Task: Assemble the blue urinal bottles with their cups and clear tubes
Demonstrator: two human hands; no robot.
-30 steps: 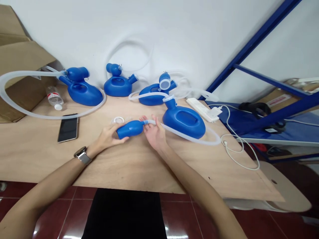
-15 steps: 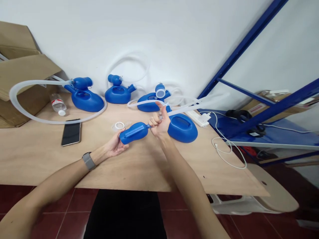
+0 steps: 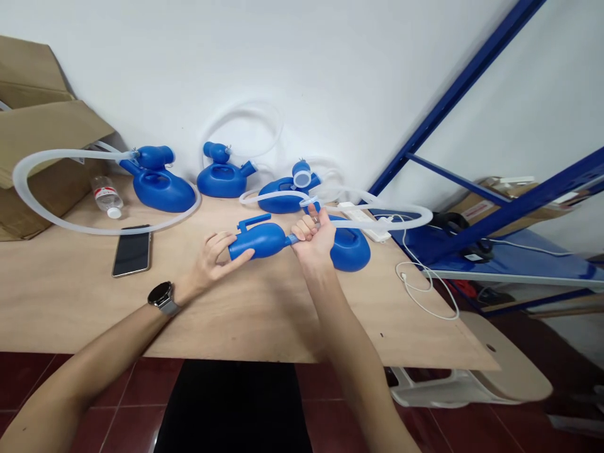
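My left hand [image 3: 217, 257] grips the wide end of a blue plastic urinal head [image 3: 262, 240], thumb below and fingers above. A hooked blue arm [image 3: 255, 221] sticks up from the head's upper side. Closed around its narrow neck is my right hand [image 3: 315, 242], where the end of a clear tube seems to meet it, though the fingers hide the joint. A translucent hose [image 3: 410, 217] loops to the right behind that hand. Just past my right wrist stands a blue urinal bottle [image 3: 356, 253], partly covered by the hand.
Along the wall stand more blue urinal bottles [image 3: 221, 182] with heads and hoses. A phone [image 3: 133, 251], a water bottle [image 3: 107, 198] and a cardboard box [image 3: 47, 145] are at left. A power strip [image 3: 372, 229], a white cable [image 3: 425, 296] and a blue shelf [image 3: 495, 251] are at right.
My left hand has rolled over, turning the urinal head so its hooked arm now points up. Both hands stay on it, the right slightly further right. The hose loop has swung lower.
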